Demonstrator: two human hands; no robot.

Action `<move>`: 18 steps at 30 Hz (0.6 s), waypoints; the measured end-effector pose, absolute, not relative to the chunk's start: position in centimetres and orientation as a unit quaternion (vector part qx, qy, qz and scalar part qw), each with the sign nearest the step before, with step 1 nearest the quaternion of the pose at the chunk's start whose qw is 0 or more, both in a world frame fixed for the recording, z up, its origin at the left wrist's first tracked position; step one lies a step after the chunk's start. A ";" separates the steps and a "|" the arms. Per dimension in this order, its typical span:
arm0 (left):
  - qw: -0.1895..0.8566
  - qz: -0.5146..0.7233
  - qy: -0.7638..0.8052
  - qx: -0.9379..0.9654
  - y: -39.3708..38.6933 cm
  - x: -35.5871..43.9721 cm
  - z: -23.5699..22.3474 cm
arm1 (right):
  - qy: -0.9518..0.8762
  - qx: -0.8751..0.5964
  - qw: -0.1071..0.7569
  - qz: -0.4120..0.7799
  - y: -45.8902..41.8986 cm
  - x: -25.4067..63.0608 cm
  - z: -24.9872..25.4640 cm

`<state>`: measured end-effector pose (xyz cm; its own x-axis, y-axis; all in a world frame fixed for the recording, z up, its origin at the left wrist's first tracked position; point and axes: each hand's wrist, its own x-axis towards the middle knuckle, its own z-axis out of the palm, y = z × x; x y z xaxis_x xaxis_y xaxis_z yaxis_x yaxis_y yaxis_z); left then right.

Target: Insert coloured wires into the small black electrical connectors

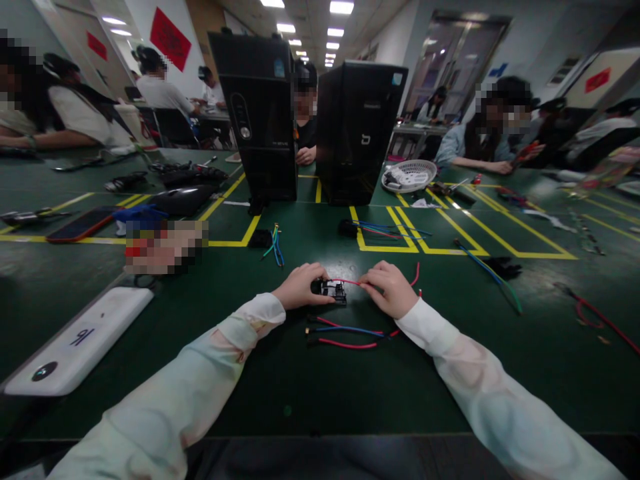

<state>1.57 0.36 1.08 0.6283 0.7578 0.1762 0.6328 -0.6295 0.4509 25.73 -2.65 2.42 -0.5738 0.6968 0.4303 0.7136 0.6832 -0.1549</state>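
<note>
My left hand [303,287] grips a small black plastic frame [340,293] by its left side, thumb below and fingers above, holding it at the green table top. My right hand [390,288] pinches a red wire [346,281] just right of the frame. The wire's left end reaches the frame's upper edge; whether it sits inside cannot be made out. Another red wire end [416,273] shows behind my right hand. Below the hands lie loose wires: a blue wire [345,329] and a red wire [347,345], with dark or metal tips at their left ends.
Two black computer towers [260,120] [363,133] stand ahead, a person between them. Wire bundles with black connectors [260,238] [349,228] [503,268] lie around. At left is a white power bank [83,340]; a white basket [409,176] sits at back right. Co-workers sit on both sides.
</note>
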 end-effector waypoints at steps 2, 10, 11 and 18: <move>0.175 0.178 0.392 0.885 0.4 1.6 1.1 | -0.879 -0.420 0.224 -0.027 -2.7 25.6 2.4; 0.177 0.180 0.393 0.884 0.3 1.6 1.1 | -0.881 -0.393 0.263 -0.008 -2.5 25.5 2.5; 0.177 0.179 0.394 0.884 0.3 1.6 1.1 | -0.888 -0.383 0.256 0.001 -2.5 25.6 2.5; 0.175 0.178 0.394 0.885 0.4 1.6 0.9 | -0.875 -0.434 0.214 -0.027 -2.5 25.4 2.3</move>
<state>1.55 0.43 0.91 0.6266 0.7589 0.1774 0.6342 -0.6288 0.4498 25.44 -2.49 2.25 -0.5313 0.7480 0.3977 0.7711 0.6214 -0.1387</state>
